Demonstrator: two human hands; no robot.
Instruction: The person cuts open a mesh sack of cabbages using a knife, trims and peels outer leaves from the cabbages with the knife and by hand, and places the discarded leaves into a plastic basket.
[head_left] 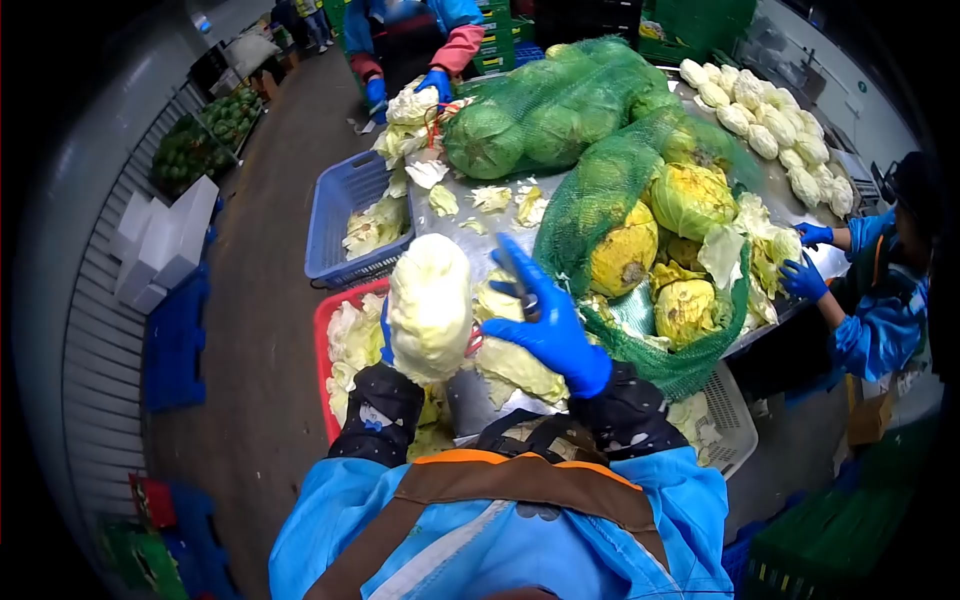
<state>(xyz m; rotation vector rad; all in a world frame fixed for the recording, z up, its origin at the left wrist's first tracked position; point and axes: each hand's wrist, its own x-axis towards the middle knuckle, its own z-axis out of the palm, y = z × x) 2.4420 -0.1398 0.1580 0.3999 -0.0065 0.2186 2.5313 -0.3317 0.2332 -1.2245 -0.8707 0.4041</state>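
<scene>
A pale, trimmed cabbage [430, 308] is held up over the table's near left edge. My left hand [386, 335], in a blue glove, grips it from behind and below; most of its fingers are hidden. Just right of the cabbage is my blue-gloved right hand [555, 335], with a small knife [528, 298] in it, its narrow dark end pointing up and away. Blur hides the knife's exact shape. Beneath both hands, loose cabbage leaves [515, 370] lie on the metal table [470, 405]. A bit of red cord [474, 342] shows between the cabbage and my right thumb.
Green net sacks [560, 105] of cabbages cover the table ahead; one [640, 240] gapes toward me. A blue basket [322, 235] and red crate [322, 345] stand left, a white basket [738, 430] right. Co-workers [875, 290] stand right and opposite. Peeled cabbages [770, 115] are piled far right.
</scene>
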